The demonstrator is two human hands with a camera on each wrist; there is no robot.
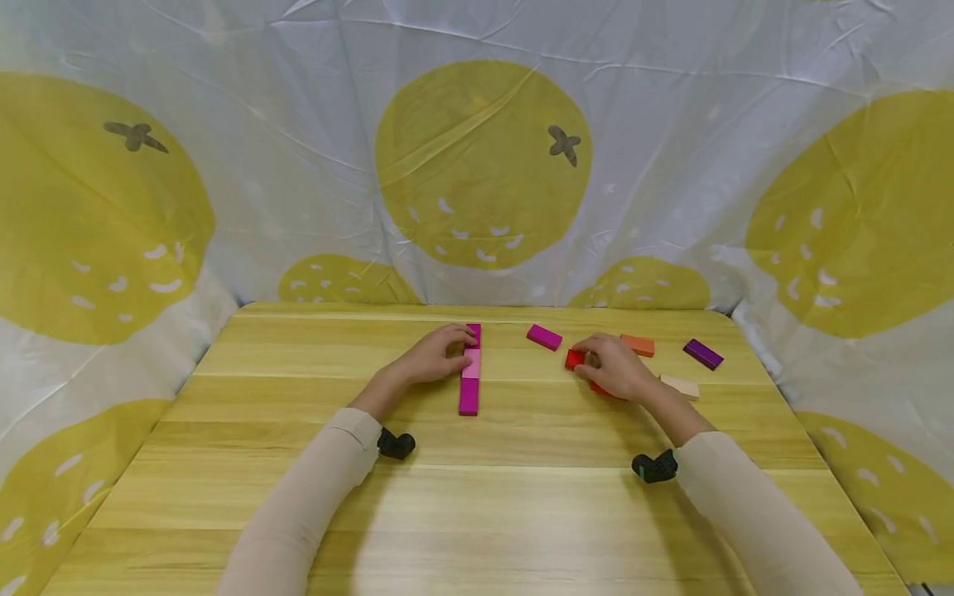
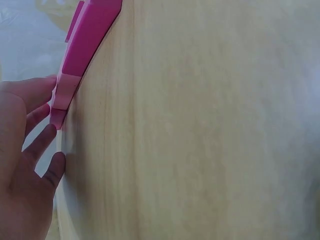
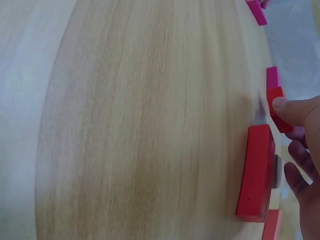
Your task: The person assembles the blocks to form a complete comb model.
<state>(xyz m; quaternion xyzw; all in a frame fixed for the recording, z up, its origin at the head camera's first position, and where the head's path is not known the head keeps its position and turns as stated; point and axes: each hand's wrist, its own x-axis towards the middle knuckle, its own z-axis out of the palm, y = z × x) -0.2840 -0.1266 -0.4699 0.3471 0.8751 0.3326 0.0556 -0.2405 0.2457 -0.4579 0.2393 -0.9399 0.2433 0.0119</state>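
A straight row of blocks lies on the table: a magenta block (image 1: pixel 469 399) nearest, a light pink block (image 1: pixel 472 364) in the middle and a dark pink block (image 1: pixel 475 329) at the far end. My left hand (image 1: pixel 434 354) is at the row's left side, its thumb by the light pink block and its fingertips at the far one. In the left wrist view its fingers (image 2: pixel 41 142) are loosely spread. My right hand (image 1: pixel 613 366) pinches a red block (image 3: pixel 278 112) between thumb and fingers. Beneath that hand lies another red block (image 3: pixel 255 172), partly hidden in the head view.
A loose magenta block (image 1: pixel 544 337) lies between the hands, farther back. Right of it are an orange block (image 1: pixel 639 345), a beige block (image 1: pixel 680 386) and a purple block (image 1: pixel 703 354). A patterned cloth (image 1: pixel 484 165) hangs behind the wooden table (image 1: pixel 522 530).
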